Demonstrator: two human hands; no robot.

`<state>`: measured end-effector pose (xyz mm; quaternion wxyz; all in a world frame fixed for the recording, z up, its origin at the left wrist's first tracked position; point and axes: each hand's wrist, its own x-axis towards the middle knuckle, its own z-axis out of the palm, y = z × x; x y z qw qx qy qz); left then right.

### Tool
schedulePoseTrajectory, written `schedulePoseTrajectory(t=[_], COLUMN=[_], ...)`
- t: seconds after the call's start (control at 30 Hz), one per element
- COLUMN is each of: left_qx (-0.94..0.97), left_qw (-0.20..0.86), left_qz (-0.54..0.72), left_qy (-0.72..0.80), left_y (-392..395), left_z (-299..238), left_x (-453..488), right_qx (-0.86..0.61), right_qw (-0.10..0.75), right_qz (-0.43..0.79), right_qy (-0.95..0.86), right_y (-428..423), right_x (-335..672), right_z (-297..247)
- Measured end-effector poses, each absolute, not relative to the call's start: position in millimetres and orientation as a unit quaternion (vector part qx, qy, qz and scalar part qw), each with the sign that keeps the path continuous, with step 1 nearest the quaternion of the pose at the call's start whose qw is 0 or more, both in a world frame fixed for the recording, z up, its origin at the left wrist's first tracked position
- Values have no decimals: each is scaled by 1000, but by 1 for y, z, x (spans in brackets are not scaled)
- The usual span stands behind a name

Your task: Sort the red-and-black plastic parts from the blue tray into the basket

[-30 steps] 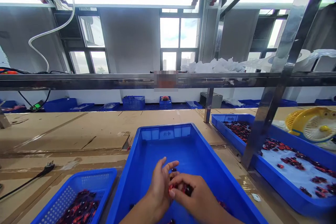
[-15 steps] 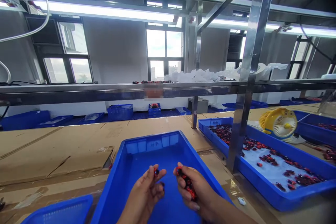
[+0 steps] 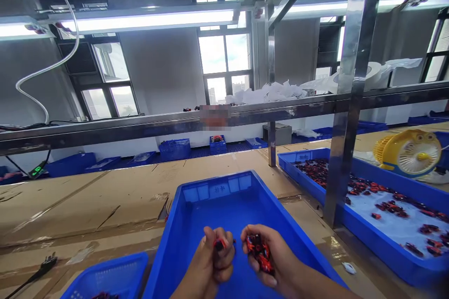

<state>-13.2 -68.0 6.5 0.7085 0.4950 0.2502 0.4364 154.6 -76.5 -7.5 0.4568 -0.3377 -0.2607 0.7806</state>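
My left hand has its fingers curled round a small red-and-black part, thumb pointing up. Beside it, my right hand cups several small glossy red-and-black parts between thumb and fingers. What exactly these parts are is too small to tell. Both hands are above a deep blue plastic tray, a short gap between them. The bare blue floor of that tray shows beyond my hands; its near end is hidden below the view.
On the right, a second blue tray holds many red-and-black parts, with a yellow fan behind. A steel post rises between the trays. At lower left are a blue basket and a black plug. Cardboard covers the bench.
The view has tilted and swung left, so the scene sits further right. My left fingers have closed round the small part; my right hand has turned, showing more of its handful.
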Motion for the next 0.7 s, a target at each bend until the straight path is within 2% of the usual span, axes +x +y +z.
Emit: schedulePoseTrajectory(t=[0.2, 0.33, 0.53, 0.7], left_qx=[648, 727, 698, 667], left_qw=[540, 438, 384, 435], left_qz=[459, 416, 380, 283], left_qy=[278, 326, 471, 534], left_y=[-64, -78, -83, -128], left_z=[0, 16, 9, -30], left_x=[-14, -16, -32, -60], right_qx=[-364, -360, -375, -427], right_qw=[308, 268, 314, 391], right_qz=[841, 857, 831, 749], right_qy=[-255, -253, -266, -322], right_y=[-82, -88, -76, -64], right_x=[132, 126, 137, 146], right_z=[-23, -34, -47, -55])
